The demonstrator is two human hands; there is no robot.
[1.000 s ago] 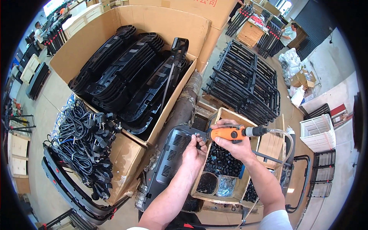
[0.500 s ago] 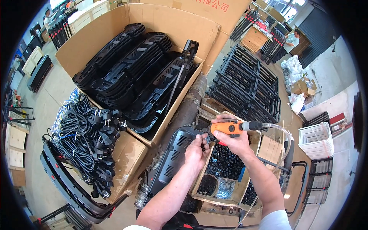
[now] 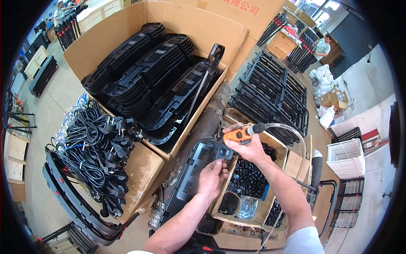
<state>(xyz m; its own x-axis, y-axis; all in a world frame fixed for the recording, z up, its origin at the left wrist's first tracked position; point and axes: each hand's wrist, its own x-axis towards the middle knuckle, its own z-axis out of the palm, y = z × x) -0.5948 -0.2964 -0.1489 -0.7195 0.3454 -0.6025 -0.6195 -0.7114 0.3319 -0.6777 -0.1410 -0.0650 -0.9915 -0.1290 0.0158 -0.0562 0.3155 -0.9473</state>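
Observation:
A long black plastic cover with slotted vents lies slantwise in front of me. At its upper right end, my left hand has its thumb and fingers closed at the edge. My right hand grips an orange air screwdriver with a clear hose, just above and right of that end. The tool's tip is hidden by the hand. Below the right hand, a wooden parts box holds many small black plastic pieces, and silver screws fill one compartment.
On the left, bundled black power cords lie on a cardboard box. Behind, a large carton holds stacked black plastic covers. Black metal frames stand farther right, near a white crate. A person is at the back right.
My right hand and the air screwdriver have shifted left and up, and the tool has turned. My left hand has slid slightly down, leaving the cover's corner in sight.

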